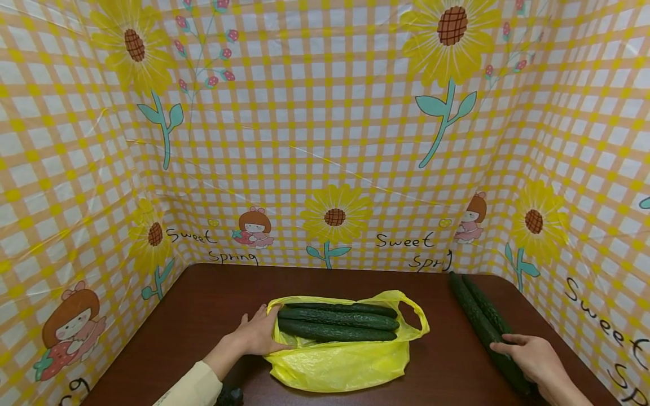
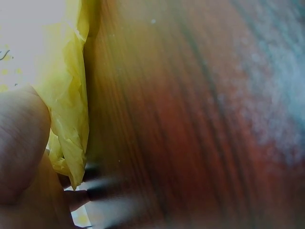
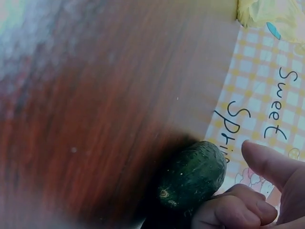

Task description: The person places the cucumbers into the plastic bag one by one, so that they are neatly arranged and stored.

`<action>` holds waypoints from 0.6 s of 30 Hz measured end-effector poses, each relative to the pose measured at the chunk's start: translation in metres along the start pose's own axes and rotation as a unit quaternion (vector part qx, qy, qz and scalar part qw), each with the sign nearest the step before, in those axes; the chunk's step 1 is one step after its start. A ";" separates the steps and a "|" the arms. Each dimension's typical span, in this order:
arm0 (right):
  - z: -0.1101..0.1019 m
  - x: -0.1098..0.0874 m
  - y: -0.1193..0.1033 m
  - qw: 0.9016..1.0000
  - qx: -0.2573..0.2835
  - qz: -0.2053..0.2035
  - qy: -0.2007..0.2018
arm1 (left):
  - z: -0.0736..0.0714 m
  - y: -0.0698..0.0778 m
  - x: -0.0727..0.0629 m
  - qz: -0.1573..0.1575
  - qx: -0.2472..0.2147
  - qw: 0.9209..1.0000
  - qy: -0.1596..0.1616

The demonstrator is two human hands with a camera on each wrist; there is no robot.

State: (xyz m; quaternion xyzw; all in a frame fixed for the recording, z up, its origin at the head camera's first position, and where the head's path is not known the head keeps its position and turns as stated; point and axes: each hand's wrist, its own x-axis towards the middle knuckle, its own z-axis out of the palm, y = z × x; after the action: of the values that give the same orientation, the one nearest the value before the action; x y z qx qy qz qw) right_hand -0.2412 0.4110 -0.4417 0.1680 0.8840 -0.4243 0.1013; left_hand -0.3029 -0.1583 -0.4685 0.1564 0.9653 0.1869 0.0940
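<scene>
A yellow plastic bag (image 1: 340, 369) lies with its mouth spread, three dark green cucumbers (image 1: 337, 330) side by side inside. My left hand (image 1: 259, 332) holds the bag's left edge, thumb along the front rim and fingers towards the back. In the left wrist view, crinkled plastic (image 2: 66, 95) hangs beside that hand. Two more cucumbers (image 1: 474, 307) lie alongside each other at the right. Over their near part is my right hand (image 1: 535, 361). In the right wrist view, its fingers (image 3: 233, 210) rest beside a cucumber's end (image 3: 190, 176), while the thumb stands off it.
Everything lies on a dark reddish-brown table (image 1: 431, 372). A checked sheet (image 1: 284, 141) with sunflowers and lettering walls it in at the back and both sides. The bag's handle loop (image 1: 418, 316) sticks out to the right. A small black object (image 1: 231, 396) shows beside the left sleeve.
</scene>
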 end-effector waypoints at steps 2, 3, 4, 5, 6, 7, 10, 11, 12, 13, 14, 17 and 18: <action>0.000 0.002 0.000 1.000 -0.007 -0.003 -0.005 | -0.001 0.001 0.000 -0.002 0.003 1.000 0.000; 0.000 0.002 0.001 1.000 -0.009 -0.006 -0.008 | -0.001 0.001 0.000 -0.003 0.005 1.000 0.000; 0.000 0.003 0.001 1.000 -0.009 -0.009 -0.007 | -0.001 0.001 0.000 -0.004 0.006 1.000 -0.001; 0.001 0.004 0.001 1.000 -0.008 -0.011 -0.004 | 0.000 0.001 0.000 -0.005 0.007 1.000 -0.001; 0.002 0.005 0.002 1.000 -0.014 -0.012 -0.005 | 0.000 0.001 0.000 -0.006 0.007 1.000 -0.002; 0.002 0.005 0.002 0.999 -0.028 -0.017 -0.005 | 0.000 0.001 0.001 -0.007 0.006 1.000 -0.003; 0.005 0.006 0.003 0.997 -0.064 -0.031 -0.002 | 0.000 0.000 0.002 -0.009 0.004 1.000 -0.005; 0.006 0.007 0.003 0.997 -0.073 -0.034 -0.003 | 0.000 0.000 0.002 -0.009 0.003 1.000 -0.005; 0.007 0.007 0.002 0.996 -0.078 -0.036 -0.005 | 0.000 0.000 0.002 -0.010 0.003 1.000 -0.006; 0.008 0.007 0.002 0.996 -0.080 -0.037 -0.006 | 0.000 0.000 0.002 -0.010 0.002 1.000 -0.007; 0.008 0.007 0.001 0.996 -0.076 -0.034 -0.007 | 0.000 -0.001 0.002 -0.010 0.002 1.000 -0.010; 0.009 0.007 -0.002 0.997 -0.072 -0.022 -0.010 | 0.000 -0.002 0.003 -0.009 0.001 1.000 -0.011; 0.009 0.007 -0.003 0.998 -0.063 -0.012 -0.010 | 0.000 -0.002 0.003 -0.010 0.001 1.000 -0.012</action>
State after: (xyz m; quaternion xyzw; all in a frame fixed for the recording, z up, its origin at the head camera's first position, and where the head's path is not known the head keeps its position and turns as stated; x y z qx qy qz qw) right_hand -0.2482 0.4040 -0.4476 0.1461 0.9100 -0.3703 0.1157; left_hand -0.3061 -0.1590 -0.4695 0.1495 0.9658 0.1831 0.1068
